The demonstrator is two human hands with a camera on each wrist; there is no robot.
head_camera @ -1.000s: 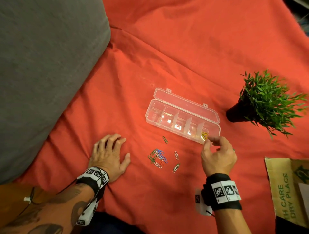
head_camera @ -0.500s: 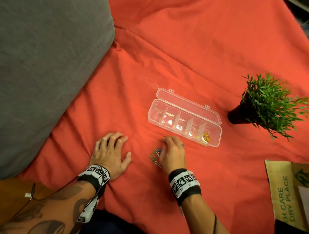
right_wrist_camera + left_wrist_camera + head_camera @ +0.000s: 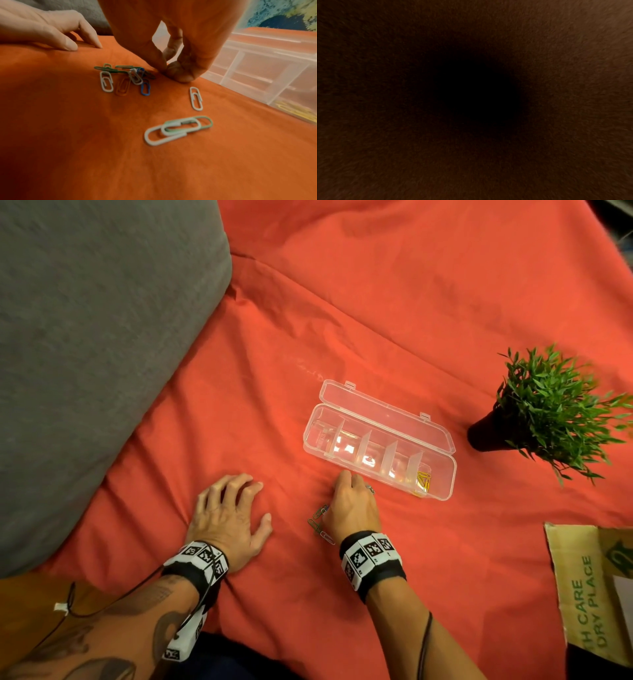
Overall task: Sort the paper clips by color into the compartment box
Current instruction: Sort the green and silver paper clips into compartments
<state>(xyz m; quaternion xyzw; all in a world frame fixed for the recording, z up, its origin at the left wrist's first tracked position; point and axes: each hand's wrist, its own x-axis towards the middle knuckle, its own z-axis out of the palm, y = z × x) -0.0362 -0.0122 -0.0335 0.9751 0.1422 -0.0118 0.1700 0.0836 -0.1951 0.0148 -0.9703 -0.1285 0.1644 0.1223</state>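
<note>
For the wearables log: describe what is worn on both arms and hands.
Left wrist band: black, with white blocks of black square markers and a thin black cable; the forearm is tattooed. Right wrist band: the same kind, cable along the forearm. A ring on the right hand. No sleeves.

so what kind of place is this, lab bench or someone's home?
Likely a home, on a bed or sofa rather than a bench: creased red sheet as the work surface, grey cushion beside it, small potted plant.
</note>
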